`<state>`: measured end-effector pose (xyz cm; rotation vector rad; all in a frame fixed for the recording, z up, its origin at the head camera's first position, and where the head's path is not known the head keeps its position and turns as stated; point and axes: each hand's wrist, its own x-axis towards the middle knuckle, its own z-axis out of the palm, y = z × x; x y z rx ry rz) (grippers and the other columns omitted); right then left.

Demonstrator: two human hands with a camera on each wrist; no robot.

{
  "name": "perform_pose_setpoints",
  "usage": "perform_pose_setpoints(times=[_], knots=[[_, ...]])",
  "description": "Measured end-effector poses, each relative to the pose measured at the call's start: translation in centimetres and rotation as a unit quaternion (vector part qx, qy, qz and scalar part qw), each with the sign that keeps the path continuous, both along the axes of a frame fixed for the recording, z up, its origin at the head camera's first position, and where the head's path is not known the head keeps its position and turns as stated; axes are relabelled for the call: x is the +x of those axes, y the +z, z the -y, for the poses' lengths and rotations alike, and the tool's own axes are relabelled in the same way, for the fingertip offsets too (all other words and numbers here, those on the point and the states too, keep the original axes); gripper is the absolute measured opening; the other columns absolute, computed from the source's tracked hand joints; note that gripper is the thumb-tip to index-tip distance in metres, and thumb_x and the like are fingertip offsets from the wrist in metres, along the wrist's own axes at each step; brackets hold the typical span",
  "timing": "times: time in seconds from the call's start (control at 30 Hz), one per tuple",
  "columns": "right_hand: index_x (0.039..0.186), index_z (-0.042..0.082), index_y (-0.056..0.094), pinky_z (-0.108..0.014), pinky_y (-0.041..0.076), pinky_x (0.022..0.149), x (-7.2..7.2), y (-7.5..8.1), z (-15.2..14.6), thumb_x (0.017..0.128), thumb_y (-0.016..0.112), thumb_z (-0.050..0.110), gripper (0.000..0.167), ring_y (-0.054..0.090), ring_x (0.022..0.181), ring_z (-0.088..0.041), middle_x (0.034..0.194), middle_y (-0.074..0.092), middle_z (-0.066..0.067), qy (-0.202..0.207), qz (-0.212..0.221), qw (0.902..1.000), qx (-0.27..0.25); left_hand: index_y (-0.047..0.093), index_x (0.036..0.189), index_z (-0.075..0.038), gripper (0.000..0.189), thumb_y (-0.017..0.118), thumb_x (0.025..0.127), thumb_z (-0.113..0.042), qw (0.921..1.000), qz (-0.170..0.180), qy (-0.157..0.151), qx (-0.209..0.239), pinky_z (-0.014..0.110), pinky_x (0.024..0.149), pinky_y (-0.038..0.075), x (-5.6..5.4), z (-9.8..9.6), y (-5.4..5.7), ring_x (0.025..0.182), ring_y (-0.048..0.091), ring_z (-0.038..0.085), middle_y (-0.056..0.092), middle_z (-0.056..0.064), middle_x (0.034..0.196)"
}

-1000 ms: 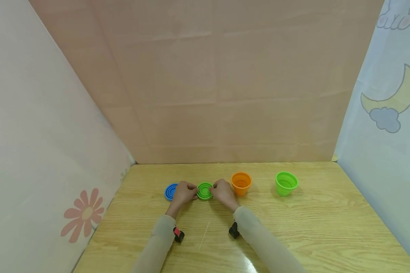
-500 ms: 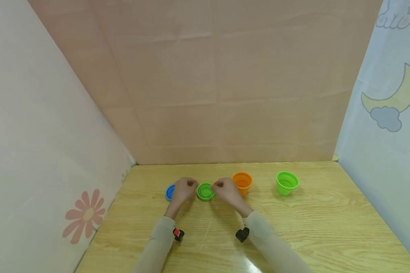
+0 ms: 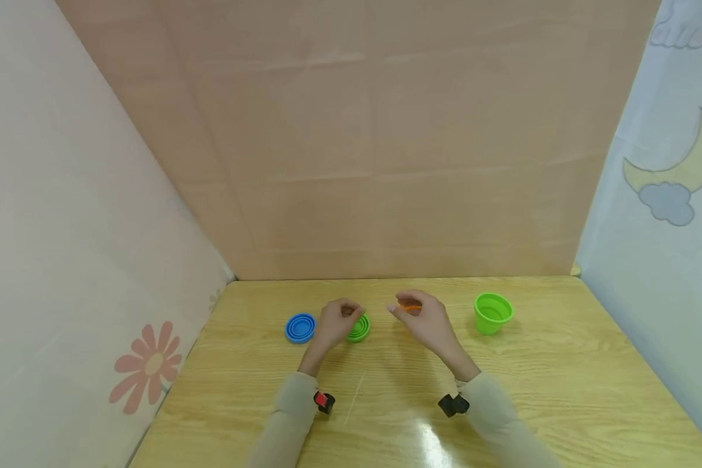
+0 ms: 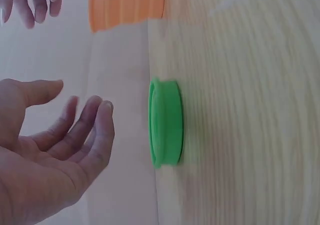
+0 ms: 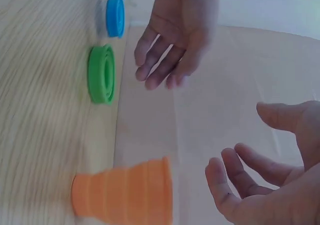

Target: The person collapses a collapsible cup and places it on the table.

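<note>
A flattened green collapsible cup [image 4: 167, 122] lies on the table, partly hidden by my left hand [image 3: 335, 323] in the head view. That hand hovers above it with loosely bent fingers and holds nothing. My right hand [image 3: 429, 323] is raised over an orange collapsible cup [image 5: 125, 191], which stands at full height; thumb and fingers are apart with nothing between them. To the left lies a flattened blue collapsible cup [image 3: 300, 328]. Farther right, a light green cup [image 3: 493, 313] stands expanded, apart from both hands.
The wooden table [image 3: 538, 390] reaches back to a beige covered wall [image 3: 363, 162]. Printed side walls stand left and right. Black camera mounts [image 3: 453, 404] sit at both wrists.
Both hands have lifted off the flattened green cup and moved right, the right hand farther, to above the orange cup. The blue cup has come fully into view.
</note>
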<state>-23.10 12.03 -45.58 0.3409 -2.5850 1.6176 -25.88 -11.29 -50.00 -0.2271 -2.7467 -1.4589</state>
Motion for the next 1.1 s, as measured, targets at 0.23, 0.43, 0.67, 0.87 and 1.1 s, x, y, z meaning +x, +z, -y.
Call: perform_pose_setpoints(times=[0.23, 0.43, 0.67, 0.87, 1.1], knots=[[0.136, 0.009, 0.067, -0.066, 0.049, 0.113, 0.5, -1.5, -3.1, 0.094, 0.080, 0.039, 0.054, 0.057, 0.137, -0.044, 0.147, 0.062, -0.016, -0.018, -0.014, 0.9987, 0.046, 0.070, 0.113, -0.007, 0.027, 0.070, 0.102, -0.032, 0.9981, 0.009, -0.053, 0.028, 0.037, 0.086, 0.064, 0.4, -2.6, -0.4, 0.099, 0.070, 0.021, 0.073, 0.009, 0.108], [0.150, 0.002, 0.052, -0.070, 0.037, 0.122, 0.0, -3.0, -4.7, 0.093, 0.082, 0.031, 0.071, 0.042, 0.148, -0.049, 0.159, 0.048, -0.024, -0.007, -0.018, 0.9989, 0.043, 0.059, 0.144, -0.008, 0.050, 0.073, 0.100, -0.028, 0.9927, 0.047, -0.100, 0.047, 0.044, 0.092, 0.066, 0.2, -4.7, -1.0, 0.119, 0.069, 0.033, 0.066, 0.019, 0.136], [0.163, -0.005, 0.023, -0.064, 0.033, 0.126, -0.7, -5.3, -5.3, 0.094, 0.081, 0.026, 0.095, 0.033, 0.153, -0.051, 0.166, 0.032, -0.032, 0.009, 0.038, 0.9992, 0.012, 0.049, 0.155, -0.012, 0.070, 0.080, 0.096, -0.031, 0.9885, 0.066, -0.133, 0.027, 0.046, 0.105, 0.061, -0.8, -6.1, -2.1, 0.131, 0.063, 0.035, 0.061, 0.015, 0.147], [0.163, -0.007, 0.020, -0.063, 0.035, 0.126, -1.3, -6.1, -5.9, 0.096, 0.079, 0.018, 0.092, 0.035, 0.153, -0.052, 0.166, 0.031, -0.033, 0.024, 0.072, 0.9966, -0.033, 0.047, 0.157, -0.013, 0.076, 0.083, 0.092, -0.029, 0.9869, 0.066, -0.142, 0.039, 0.044, 0.106, 0.061, -1.5, -7.1, -2.3, 0.132, 0.063, 0.034, 0.062, 0.013, 0.147], [0.161, -0.008, 0.026, -0.062, 0.040, 0.123, -2.1, -6.4, -6.3, 0.097, 0.077, 0.012, 0.084, 0.039, 0.150, -0.052, 0.163, 0.037, -0.033, 0.055, 0.083, 0.9929, -0.065, 0.049, 0.155, -0.012, 0.073, 0.084, 0.092, -0.026, 0.9849, 0.070, -0.142, 0.070, 0.045, 0.109, 0.059, -1.7, -7.1, -2.5, 0.133, 0.065, 0.032, 0.064, 0.010, 0.147]])
